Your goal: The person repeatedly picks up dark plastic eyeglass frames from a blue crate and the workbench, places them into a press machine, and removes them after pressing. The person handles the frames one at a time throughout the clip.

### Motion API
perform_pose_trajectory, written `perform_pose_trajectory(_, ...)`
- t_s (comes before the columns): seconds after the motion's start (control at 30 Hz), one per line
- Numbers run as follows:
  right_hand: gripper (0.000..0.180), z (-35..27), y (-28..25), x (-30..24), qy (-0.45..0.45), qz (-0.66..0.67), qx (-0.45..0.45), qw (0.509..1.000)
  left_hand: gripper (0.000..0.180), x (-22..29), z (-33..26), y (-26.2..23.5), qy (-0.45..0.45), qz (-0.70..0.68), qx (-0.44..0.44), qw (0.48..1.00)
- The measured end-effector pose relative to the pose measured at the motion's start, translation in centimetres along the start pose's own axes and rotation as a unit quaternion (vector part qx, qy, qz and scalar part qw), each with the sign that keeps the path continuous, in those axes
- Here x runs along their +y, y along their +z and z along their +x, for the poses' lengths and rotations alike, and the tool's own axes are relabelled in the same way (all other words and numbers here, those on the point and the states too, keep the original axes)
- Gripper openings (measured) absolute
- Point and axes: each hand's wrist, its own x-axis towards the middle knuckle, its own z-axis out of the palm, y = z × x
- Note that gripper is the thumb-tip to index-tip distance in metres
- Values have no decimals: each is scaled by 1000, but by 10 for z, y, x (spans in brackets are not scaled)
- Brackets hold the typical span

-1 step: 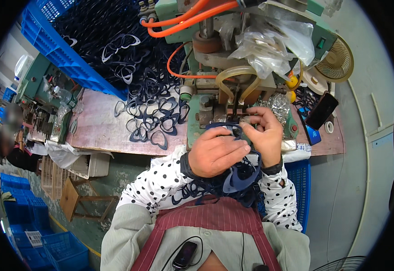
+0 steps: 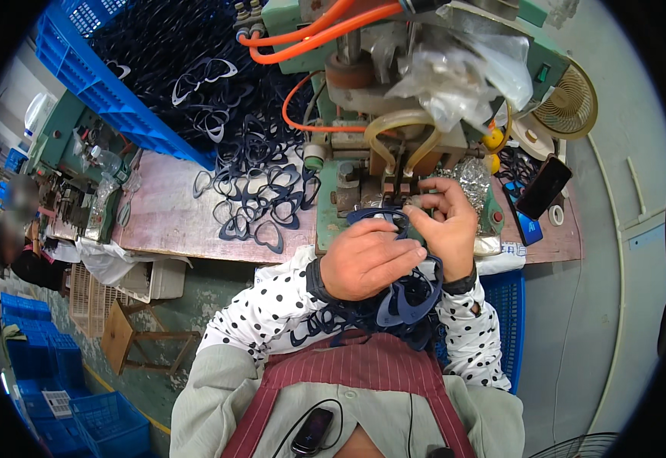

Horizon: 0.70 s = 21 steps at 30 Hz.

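Note:
My left hand (image 2: pixel 367 259) and my right hand (image 2: pixel 449 221) are together at the front of a green bench machine (image 2: pixel 348 191). Both hold one dark blue eyeglass frame (image 2: pixel 382 217) against the machine's small jig. The left hand's fingers curl over the frame from the left. The right hand's fingertips pinch its upper right part, close under the machine head. More dark blue frames (image 2: pixel 409 301) hang in a bunch below my wrists, over my lap.
Loose dark blue frames (image 2: pixel 260 206) lie on the worn bench left of the machine, spilling from a blue crate (image 2: pixel 112 84). Orange hoses (image 2: pixel 325 30) loop above. A phone (image 2: pixel 543 187), tape roll (image 2: pixel 556 215) and fan (image 2: pixel 566 107) sit right. A wooden stool (image 2: pixel 119 336) stands lower left.

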Motion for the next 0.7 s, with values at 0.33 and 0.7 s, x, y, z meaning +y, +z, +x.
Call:
perform_pose_trajectory(0.33,51,11,15,5,5,28,0,1000,36,6,-1,-9,96,-46,-41,993)
perform_pose_trajectory(0.7,29,35,-115,128,-14,-310,162,937,46,-22,-4,10,100,-139,-91,981)
